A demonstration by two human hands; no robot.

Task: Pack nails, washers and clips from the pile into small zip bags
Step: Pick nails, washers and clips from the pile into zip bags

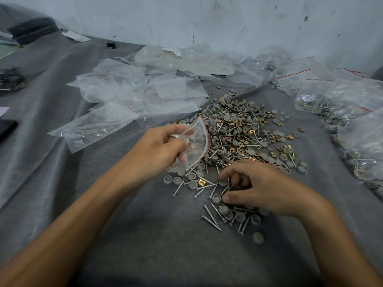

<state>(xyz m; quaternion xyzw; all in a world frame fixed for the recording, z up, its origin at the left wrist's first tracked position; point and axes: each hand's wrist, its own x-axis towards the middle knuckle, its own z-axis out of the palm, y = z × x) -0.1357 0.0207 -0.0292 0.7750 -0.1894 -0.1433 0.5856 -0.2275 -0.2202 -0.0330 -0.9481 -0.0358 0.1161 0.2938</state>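
Observation:
A pile [242, 131] of steel nails, grey round washers and brass clips lies on the grey cloth [145, 235]. My left hand [163, 148] holds a small clear zip bag [196, 146] with a red seal strip, its mouth facing the pile; some washers and clips show inside it. My right hand [259, 187] rests at the near edge of the pile, its fingers curled and pinching several nails [226, 188]. Loose nails [213, 216] and washers [223, 210] lie scattered under and in front of that hand.
Empty clear zip bags [132, 90] lie heaped at the back left and centre. Filled bags [335, 96] are stacked along the right side. A black phone [6, 127] sits at the left edge. A pale wall [228, 21] stands behind.

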